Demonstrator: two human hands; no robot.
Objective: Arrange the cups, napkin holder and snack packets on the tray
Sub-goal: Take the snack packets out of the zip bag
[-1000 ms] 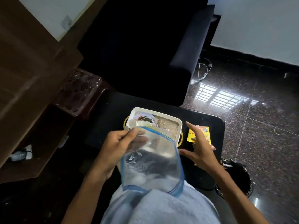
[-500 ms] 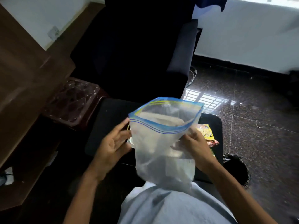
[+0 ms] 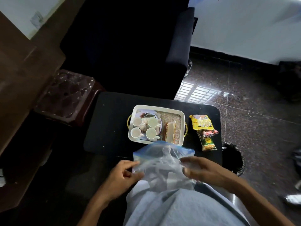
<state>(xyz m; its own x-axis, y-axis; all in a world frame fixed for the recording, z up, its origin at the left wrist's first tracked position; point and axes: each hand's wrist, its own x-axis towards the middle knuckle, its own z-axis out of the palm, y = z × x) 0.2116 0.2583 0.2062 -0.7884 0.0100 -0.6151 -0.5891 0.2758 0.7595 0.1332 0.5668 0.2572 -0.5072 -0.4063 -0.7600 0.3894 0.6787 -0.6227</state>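
Both hands, left (image 3: 124, 172) and right (image 3: 202, 170), grip a crumpled clear zip bag (image 3: 161, 162), fingers clamped on its sides. Beyond them on the counter (image 3: 110, 121), the tray (image 3: 182, 126) holds four cups (image 3: 152, 123) and the napkin holder (image 3: 170, 132); snack packets (image 3: 202, 128) lie beside it, ahead of the right hand

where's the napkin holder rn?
In the head view, the napkin holder stands inside the white tray, near its middle, just right of the four cups and left of the snack packets.
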